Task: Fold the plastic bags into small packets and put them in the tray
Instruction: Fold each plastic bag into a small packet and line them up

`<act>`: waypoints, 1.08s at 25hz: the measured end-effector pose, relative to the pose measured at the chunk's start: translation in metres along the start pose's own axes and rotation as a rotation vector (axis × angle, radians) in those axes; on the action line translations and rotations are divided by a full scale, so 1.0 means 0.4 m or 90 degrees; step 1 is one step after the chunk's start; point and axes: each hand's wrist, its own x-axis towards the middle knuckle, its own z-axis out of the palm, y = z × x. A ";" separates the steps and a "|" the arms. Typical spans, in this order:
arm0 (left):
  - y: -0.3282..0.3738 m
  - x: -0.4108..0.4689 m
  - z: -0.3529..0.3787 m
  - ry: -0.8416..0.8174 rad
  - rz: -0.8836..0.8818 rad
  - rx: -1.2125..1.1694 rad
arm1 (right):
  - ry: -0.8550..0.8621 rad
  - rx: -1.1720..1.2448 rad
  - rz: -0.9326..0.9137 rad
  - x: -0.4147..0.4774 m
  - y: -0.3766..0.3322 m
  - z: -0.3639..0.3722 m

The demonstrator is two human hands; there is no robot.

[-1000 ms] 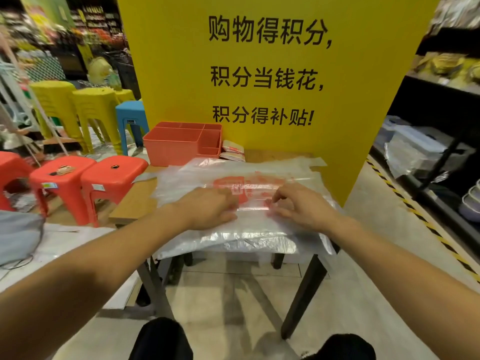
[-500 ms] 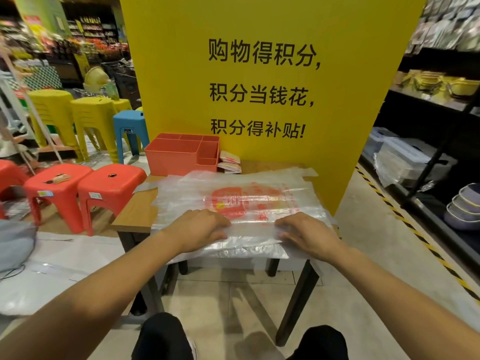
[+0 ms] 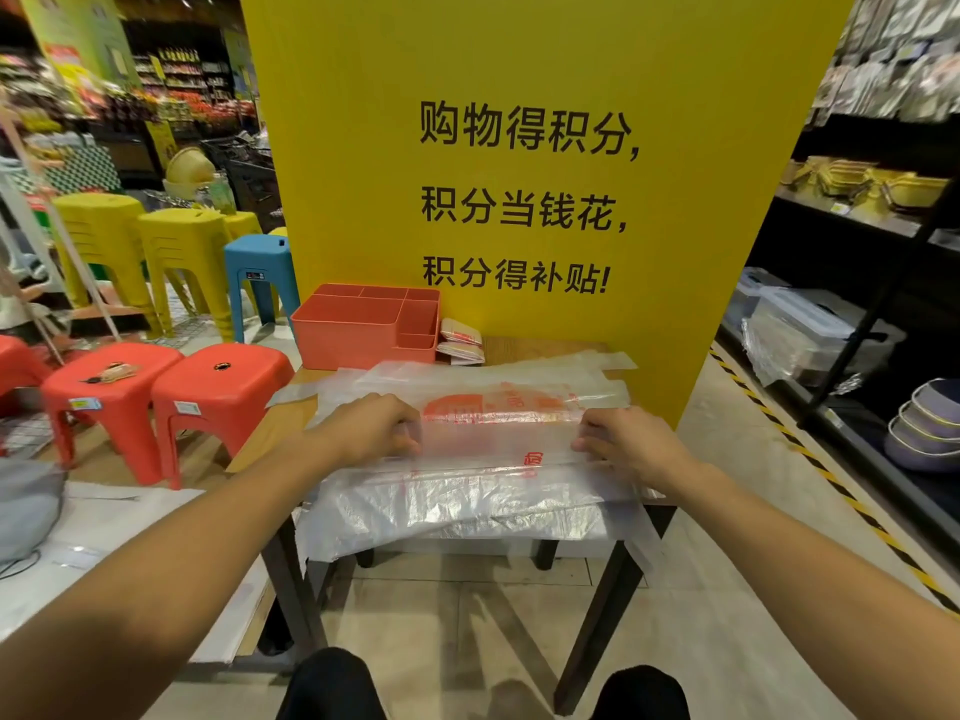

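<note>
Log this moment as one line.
step: folding plastic bag | left hand: pinches its left end | right hand: pinches right end | tray: beyond bag | packets: two beside tray

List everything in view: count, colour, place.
plastic bags: a stack, clear with red print, on the table
top bag: one, clear with red print, partly folded on the stack
tray: one, orange, back left of the table
folded packets: two visible, white and red, beside the tray
table: one, wooden top
sign: one, yellow with black characters, behind the table
red stools: three, left of the table
yellow stools: several, far left
blue stool: one, beside the yellow ones
left hand: grips the top bag's left end
right hand: grips its right end
</note>
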 end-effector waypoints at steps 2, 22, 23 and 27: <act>-0.007 0.008 0.002 -0.003 -0.006 0.002 | -0.003 -0.009 0.007 0.010 -0.003 -0.005; -0.284 -0.014 -0.141 -0.175 -0.226 -0.058 | 0.071 0.003 0.052 0.070 0.072 0.050; -0.276 -0.009 -0.135 -0.134 -0.218 0.020 | 0.085 -0.011 0.043 0.070 0.073 0.059; -0.133 0.019 -0.062 0.054 -0.019 0.014 | 0.128 -0.059 -0.052 0.075 0.065 0.082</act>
